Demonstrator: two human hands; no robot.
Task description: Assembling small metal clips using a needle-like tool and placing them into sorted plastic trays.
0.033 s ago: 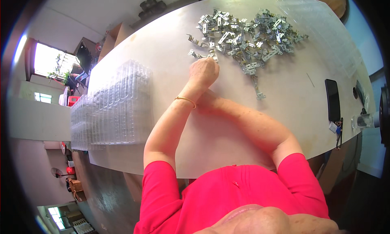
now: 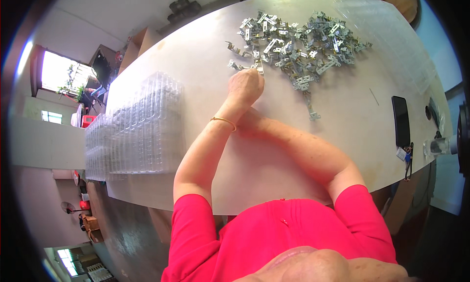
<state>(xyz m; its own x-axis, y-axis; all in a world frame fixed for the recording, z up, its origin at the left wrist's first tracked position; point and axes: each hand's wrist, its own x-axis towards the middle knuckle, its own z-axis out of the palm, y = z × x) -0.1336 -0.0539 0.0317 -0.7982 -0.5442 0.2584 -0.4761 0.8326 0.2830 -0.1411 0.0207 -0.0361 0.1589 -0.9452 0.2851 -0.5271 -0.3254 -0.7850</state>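
My left hand (image 2: pixel 246 88) is closed at the near left edge of a pile of small metal brackets (image 2: pixel 298 47). A silvery metal bracket (image 2: pixel 260 67) sticks out past its fingertips. My right forearm crosses behind my left wrist, and only the back part of my right hand (image 2: pixel 250 124) shows there; its fingers are hidden. Two loose brackets lie just left of the pile, one bracket (image 2: pixel 237 49) above the other near my left fingers. Another bracket (image 2: pixel 313 113) trails out from the pile's near end.
Stacked clear plastic trays (image 2: pixel 142 125) stand on the left of the pale table (image 2: pixel 274 169). Clear plastic sheeting (image 2: pixel 391 42) lies at the far right. Nearer on the right are a black phone (image 2: pixel 400 120), keys (image 2: pixel 406 155), a clear bottle (image 2: pixel 437 146) and a thin rod (image 2: pixel 374 96).
The bracket at my left fingertips stands slightly more upright than before. Both arms and the pile look the same.
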